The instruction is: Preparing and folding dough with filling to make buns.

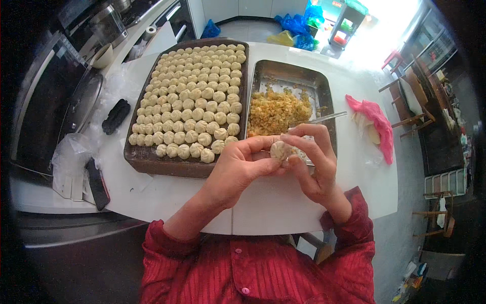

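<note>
A small pleated dumpling (278,150) is held in front of me, over the near edge of the filling tray. My left hand (242,164) has its thumb and fingers closed round it from the left. From the right, the bent fingers and thumb of my right hand (316,164) close on its gathered side. Just beyond my hands, a metal tray (319,81) holds crumbly orange-brown filling (278,109). A metal utensil handle (330,117) sticks out over its right side; the other end is hidden. To the left, rows of pleated dumplings cover a large brown tray (167,168).
A pink cloth (377,126) lies on the white table (263,213) at the right, beside clear plastic. Plastic bags (76,152), a black bundle (116,116) and a dark, long object (97,185) lie at the left. Wooden chairs (412,101) stand beyond the table's right side.
</note>
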